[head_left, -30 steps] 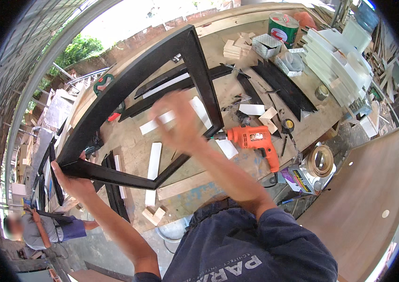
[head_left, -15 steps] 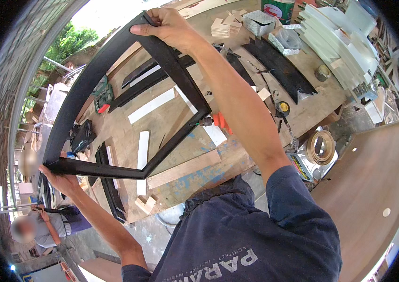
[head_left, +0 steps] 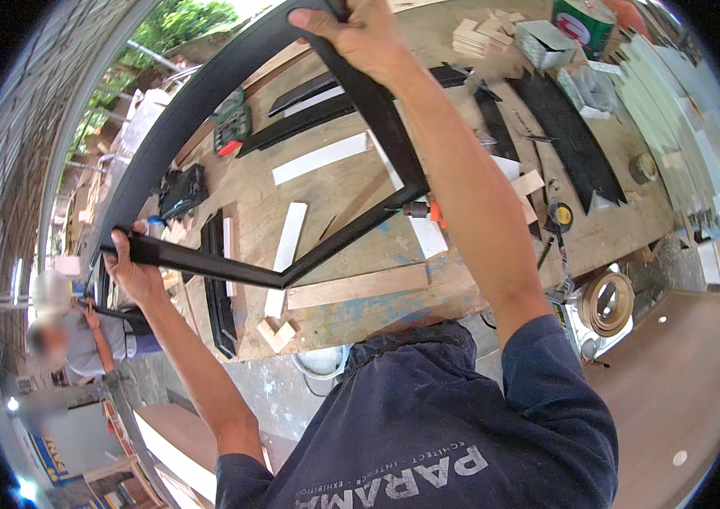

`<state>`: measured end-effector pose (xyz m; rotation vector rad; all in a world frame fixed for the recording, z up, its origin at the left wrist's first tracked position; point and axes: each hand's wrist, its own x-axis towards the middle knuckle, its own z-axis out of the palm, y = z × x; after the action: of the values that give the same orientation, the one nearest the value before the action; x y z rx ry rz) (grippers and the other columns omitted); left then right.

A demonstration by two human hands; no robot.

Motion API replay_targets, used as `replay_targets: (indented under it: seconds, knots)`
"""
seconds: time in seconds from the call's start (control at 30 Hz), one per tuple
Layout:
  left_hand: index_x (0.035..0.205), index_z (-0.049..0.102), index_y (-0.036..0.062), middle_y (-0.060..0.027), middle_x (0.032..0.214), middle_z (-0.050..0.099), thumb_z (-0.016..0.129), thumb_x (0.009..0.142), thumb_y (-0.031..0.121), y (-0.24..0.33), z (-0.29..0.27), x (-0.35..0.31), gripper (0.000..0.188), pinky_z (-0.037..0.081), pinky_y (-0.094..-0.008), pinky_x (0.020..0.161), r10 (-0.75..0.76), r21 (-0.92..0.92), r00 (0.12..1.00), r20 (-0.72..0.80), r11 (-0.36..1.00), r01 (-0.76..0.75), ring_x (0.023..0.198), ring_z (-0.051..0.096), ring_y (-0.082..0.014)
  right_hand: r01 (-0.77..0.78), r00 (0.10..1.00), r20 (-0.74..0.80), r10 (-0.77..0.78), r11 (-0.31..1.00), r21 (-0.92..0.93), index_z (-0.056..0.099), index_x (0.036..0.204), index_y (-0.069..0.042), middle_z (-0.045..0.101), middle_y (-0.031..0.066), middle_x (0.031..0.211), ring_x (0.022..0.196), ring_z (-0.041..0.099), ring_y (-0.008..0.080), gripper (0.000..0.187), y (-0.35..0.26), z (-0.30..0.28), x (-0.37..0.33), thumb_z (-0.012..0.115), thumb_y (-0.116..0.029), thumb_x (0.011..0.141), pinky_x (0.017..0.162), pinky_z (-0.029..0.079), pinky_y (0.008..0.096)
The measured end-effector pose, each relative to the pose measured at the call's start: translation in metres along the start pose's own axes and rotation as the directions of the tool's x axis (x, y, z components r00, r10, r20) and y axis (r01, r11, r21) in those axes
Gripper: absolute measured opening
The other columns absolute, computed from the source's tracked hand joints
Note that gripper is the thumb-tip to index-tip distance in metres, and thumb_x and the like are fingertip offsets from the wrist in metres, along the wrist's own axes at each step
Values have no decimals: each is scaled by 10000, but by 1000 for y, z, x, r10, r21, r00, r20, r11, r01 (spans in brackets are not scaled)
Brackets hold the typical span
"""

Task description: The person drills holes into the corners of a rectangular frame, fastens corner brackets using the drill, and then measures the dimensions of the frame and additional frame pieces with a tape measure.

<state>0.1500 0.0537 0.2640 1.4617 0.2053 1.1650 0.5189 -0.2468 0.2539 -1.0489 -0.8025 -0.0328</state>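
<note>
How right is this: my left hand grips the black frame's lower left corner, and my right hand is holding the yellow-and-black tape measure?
One part is wrong: your right hand grips the black frame near its top, while the tape measure lies on the workbench. The head view shows this. Your left hand is as you said.

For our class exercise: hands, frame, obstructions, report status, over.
Left hand, right hand gripping black frame. Frame held above wooden workbench. Orange drill mostly hidden behind right forearm.
</note>
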Motion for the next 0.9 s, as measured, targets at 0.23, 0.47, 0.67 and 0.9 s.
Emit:
replay_targets:
  seconds: [0.23,0.47,0.67,0.9]
  knots:
    - [1031,635,-75,-200,953,708,727,964,220,3,18,-11,316,602,-412,843,61,155,988,-139,987,-39,829,703,-279,-133,988,98,116,972,195,578,1169,37,662,55,910,754,661,123,350,2,3,-1,770,-84,902,654,543,260]
    - [1091,627,-44,-144,968,703,775,929,304,3,46,-26,411,584,-352,832,103,224,973,-206,973,-55,854,691,-225,-105,994,-2,106,985,136,549,1201,33,647,62,945,770,641,113,355,4,7,-7,741,-31,909,673,559,256]
    - [1111,617,-35,-153,959,708,763,938,307,14,45,-33,410,580,-387,795,57,235,996,-72,971,-39,828,700,-242,-67,994,91,62,996,55,654,1084,36,727,99,879,837,743,172,353,-11,-10,-8,798,-234,908,701,573,264]
    - [1055,633,13,-132,804,678,736,935,141,-12,25,-41,203,540,-361,632,-173,-33,967,186,983,182,671,656,-237,-204,920,344,189,979,9,696,968,18,739,109,868,800,731,188,288,-13,-14,-11,750,-263,938,713,583,303]
